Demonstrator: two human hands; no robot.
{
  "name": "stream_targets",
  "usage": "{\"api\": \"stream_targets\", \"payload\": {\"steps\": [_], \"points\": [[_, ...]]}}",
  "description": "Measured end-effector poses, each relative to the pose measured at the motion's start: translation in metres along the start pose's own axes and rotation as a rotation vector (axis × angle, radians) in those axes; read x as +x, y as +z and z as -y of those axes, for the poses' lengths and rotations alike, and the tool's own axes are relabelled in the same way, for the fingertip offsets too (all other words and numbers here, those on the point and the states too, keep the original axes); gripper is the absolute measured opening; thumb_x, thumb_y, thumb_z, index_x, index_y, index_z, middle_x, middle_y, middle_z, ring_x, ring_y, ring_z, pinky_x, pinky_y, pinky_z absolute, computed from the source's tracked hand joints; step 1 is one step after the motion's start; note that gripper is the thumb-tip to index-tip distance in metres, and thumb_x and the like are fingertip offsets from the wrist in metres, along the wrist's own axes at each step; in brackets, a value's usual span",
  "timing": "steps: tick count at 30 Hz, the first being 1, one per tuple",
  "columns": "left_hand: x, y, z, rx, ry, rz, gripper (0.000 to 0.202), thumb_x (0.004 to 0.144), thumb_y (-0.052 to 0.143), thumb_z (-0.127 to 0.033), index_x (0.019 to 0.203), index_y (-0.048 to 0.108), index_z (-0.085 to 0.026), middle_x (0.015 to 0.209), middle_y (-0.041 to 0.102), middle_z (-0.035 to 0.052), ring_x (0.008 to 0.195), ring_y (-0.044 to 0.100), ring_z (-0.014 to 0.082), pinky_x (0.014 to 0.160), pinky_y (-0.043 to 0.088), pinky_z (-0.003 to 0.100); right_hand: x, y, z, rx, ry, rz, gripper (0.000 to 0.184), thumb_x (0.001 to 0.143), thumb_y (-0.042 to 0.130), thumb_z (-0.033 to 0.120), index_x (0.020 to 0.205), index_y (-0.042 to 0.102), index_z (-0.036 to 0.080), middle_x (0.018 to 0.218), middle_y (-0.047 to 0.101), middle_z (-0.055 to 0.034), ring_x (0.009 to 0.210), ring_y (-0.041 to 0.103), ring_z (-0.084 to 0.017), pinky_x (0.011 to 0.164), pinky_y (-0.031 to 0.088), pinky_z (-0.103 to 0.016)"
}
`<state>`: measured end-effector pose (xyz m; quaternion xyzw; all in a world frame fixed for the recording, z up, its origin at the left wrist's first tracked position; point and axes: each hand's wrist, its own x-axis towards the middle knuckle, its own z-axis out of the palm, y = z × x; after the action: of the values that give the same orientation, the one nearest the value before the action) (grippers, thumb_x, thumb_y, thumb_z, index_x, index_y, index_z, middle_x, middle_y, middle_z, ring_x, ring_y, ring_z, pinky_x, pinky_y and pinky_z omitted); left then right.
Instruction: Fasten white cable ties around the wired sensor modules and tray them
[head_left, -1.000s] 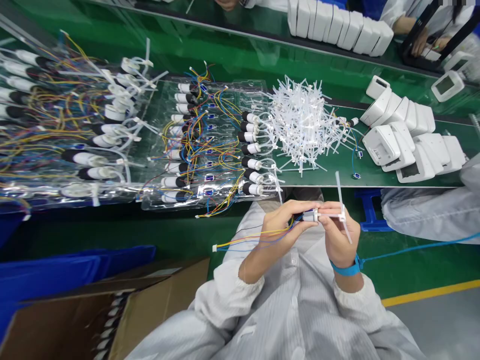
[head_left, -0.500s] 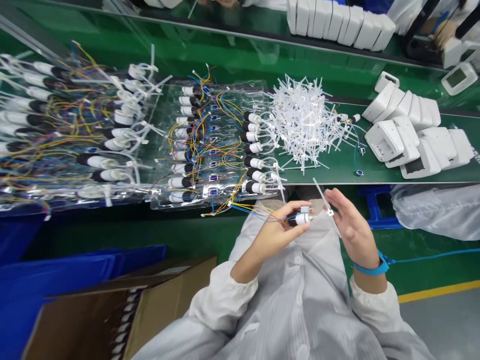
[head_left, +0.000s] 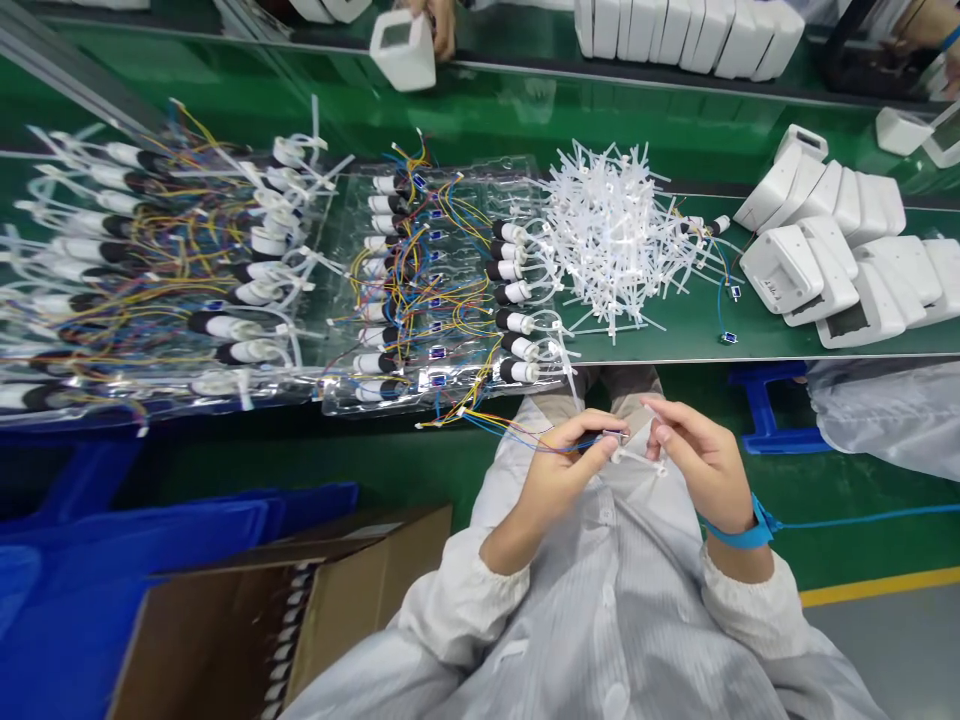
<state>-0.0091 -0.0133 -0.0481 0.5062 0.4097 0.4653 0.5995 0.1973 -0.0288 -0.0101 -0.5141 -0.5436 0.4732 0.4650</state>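
My left hand (head_left: 561,470) is closed around a small black and white cylinder part (head_left: 609,438) with blue, yellow and red wires (head_left: 501,424) trailing to the left. My right hand (head_left: 697,458) pinches a white cable tie (head_left: 639,458) that runs to the part's end. Both hands hover over my lap in a white coat, just below the green table's front edge (head_left: 720,356).
Clear plastic trays (head_left: 427,290) hold rows of wired cylinder parts. A heap of white cable ties (head_left: 611,235) lies behind my hands. White plastic housings (head_left: 832,260) are piled at the right. A cardboard box (head_left: 247,620) and blue bins (head_left: 75,570) sit at lower left. Another person's hand (head_left: 442,25) holds a housing beyond the belt.
My right hand opened away from the part half a second ago, then came back and pinched the cable tie. The tie went from upright to lying low by the part.
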Motion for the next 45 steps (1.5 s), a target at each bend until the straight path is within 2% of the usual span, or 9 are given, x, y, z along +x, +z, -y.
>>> {"api": "stream_targets", "payload": {"steps": [3, 5, 18, 28, 33, 37, 45], "points": [[0.001, 0.002, -0.003, 0.001, 0.069, -0.012, 0.029, 0.101, 0.083, -0.049, 0.106, 0.086, -0.021, 0.102, 0.085, 0.0098, 0.094, 0.079, 0.0224, 0.081, 0.064, 0.032, -0.006, 0.001, 0.002, -0.085, -0.042, -0.002, 0.023, 0.11, 0.07, 0.031, 0.122, 0.089, 0.028, 0.082, 0.075, -0.0018, 0.071, 0.071, -0.017, 0.069, 0.061, -0.033], [0.001, 0.004, -0.004, -0.018, 0.087, -0.013, 0.03, 0.101, 0.084, -0.05, 0.105, 0.086, -0.021, 0.101, 0.085, 0.0098, 0.095, 0.08, 0.0229, 0.083, 0.065, 0.034, -0.009, 0.001, 0.003, -0.1, -0.072, 0.002, 0.021, 0.11, 0.07, 0.03, 0.116, 0.09, 0.028, 0.081, 0.076, -0.0025, 0.074, 0.072, -0.019, 0.07, 0.061, -0.034], [-0.004, 0.007, -0.011, 0.0, 0.081, -0.022, 0.032, 0.099, 0.086, -0.054, 0.103, 0.089, -0.022, 0.091, 0.083, 0.0078, 0.083, 0.077, 0.0208, 0.074, 0.061, 0.031, -0.012, 0.007, 0.011, -0.147, -0.117, -0.031, 0.009, 0.104, 0.08, 0.027, 0.102, 0.088, 0.029, 0.088, 0.083, -0.0035, 0.076, 0.077, -0.021, 0.074, 0.066, -0.036], [-0.004, 0.005, -0.014, -0.026, 0.101, 0.009, 0.022, 0.102, 0.085, -0.045, 0.105, 0.088, -0.023, 0.092, 0.082, 0.0056, 0.081, 0.076, 0.0185, 0.074, 0.06, 0.03, -0.012, 0.01, 0.016, -0.215, -0.156, -0.047, 0.012, 0.103, 0.079, 0.021, 0.101, 0.087, 0.029, 0.092, 0.085, -0.0017, 0.082, 0.079, -0.021, 0.077, 0.064, -0.034], [-0.003, 0.002, -0.02, 0.047, 0.143, 0.041, 0.017, 0.103, 0.085, -0.041, 0.107, 0.089, -0.025, 0.098, 0.085, 0.0067, 0.087, 0.079, 0.0203, 0.079, 0.062, 0.032, -0.013, 0.01, 0.013, -0.226, -0.178, -0.041, 0.014, 0.103, 0.078, 0.02, 0.102, 0.087, 0.03, 0.093, 0.085, -0.0016, 0.083, 0.079, -0.021, 0.077, 0.064, -0.035], [-0.003, 0.002, -0.026, 0.088, 0.205, 0.052, 0.01, 0.104, 0.084, -0.031, 0.11, 0.089, -0.026, 0.1, 0.087, 0.0065, 0.089, 0.08, 0.0198, 0.079, 0.063, 0.031, -0.014, 0.01, 0.012, -0.224, -0.195, -0.05, 0.016, 0.103, 0.078, 0.017, 0.103, 0.087, 0.03, 0.093, 0.085, -0.0004, 0.082, 0.078, -0.019, 0.076, 0.062, -0.033], [0.0, 0.001, -0.03, 0.182, 0.289, 0.067, 0.01, 0.104, 0.083, -0.023, 0.111, 0.089, -0.024, 0.102, 0.088, 0.0072, 0.092, 0.082, 0.0192, 0.082, 0.065, 0.029, -0.016, 0.013, 0.016, -0.286, -0.201, -0.059, 0.016, 0.104, 0.077, 0.016, 0.106, 0.087, 0.028, 0.092, 0.085, -0.0009, 0.079, 0.078, -0.018, 0.071, 0.06, -0.031]]}}
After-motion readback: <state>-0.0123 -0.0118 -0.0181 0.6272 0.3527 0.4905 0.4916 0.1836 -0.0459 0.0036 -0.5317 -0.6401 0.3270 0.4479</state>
